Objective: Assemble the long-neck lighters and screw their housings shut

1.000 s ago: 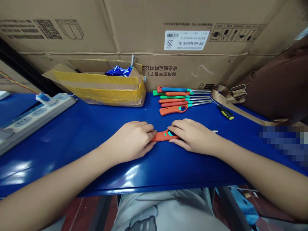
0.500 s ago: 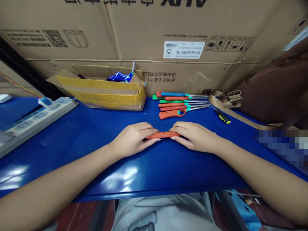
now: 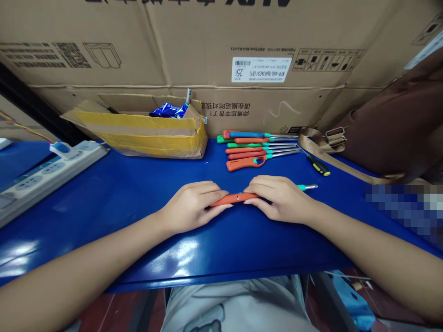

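Between my two hands is an orange long-necked gas lighter, held low over the blue table. My left hand pinches its left end between thumb and fingers. Closed around the other end is my right hand, which hides part of the handle. The lighter's teal collar and metal tip stick out beyond the right hand's knuckles. Behind the hands lies a pile of several similar lighters, in orange, green and blue, their metal necks pointing right.
A taped cardboard box with a blue shiny packet stands at the back left. The power strip lies on the left. A black-and-yellow screwdriver and a brown bag with a strap are at right. Large cartons wall the back.
The lighter has tilted, its right end now higher, and its metal tip has come into view past my right hand. Both hands keep their hold. The view has shifted slightly.
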{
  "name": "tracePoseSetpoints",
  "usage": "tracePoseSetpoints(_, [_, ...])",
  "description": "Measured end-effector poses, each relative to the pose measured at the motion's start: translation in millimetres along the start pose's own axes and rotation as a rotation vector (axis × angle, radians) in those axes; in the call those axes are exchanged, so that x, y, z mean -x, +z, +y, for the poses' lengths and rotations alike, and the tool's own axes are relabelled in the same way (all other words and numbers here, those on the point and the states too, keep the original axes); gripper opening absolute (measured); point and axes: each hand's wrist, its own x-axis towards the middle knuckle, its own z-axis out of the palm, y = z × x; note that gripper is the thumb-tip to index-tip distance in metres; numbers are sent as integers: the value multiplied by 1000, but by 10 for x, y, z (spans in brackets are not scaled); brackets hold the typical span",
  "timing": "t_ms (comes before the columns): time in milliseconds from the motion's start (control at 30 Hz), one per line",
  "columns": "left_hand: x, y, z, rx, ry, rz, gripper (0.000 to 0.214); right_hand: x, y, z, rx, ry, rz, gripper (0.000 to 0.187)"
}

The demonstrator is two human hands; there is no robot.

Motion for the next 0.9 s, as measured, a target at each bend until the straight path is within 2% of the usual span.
tracePoseSetpoints(133, [-5, -16, -7, 6, -22, -5, 25, -9, 10, 31, -56, 38, -7, 22])
tracePoseSetpoints(300, [-28, -76, -48, -11, -31, 22, 25, -17, -85, 114, 3, 77, 10, 25])
tracePoseSetpoints(467, [-41, -124, -72, -31, -23, 53, 24, 6, -169, 162, 40, 105, -17, 17])
tracePoseSetpoints(667, [-38, -134, -68, -22, -28, 46, 25, 28, -144, 184, 2, 132, -81, 21])
tracePoseSetpoints(733, [-58, -140, -54, 77, -119, 46, 24, 22, -136, 198, -7, 132, -73, 21])
tracePoseSetpoints(767, [-74, -141, -43, 175, -215, 32, 25, 17, -135, 201, -11, 127, -62, 22])
tracePoseSetpoints(833, [-115, -133, -13, 464, -504, 1, 32, 1, -137, 192, 0, 110, -60, 26])
tracePoseSetpoints(900, [-156, -110, 27, 788, -811, -24, 42, -17, -140, 160, 48, 82, -91, 38])
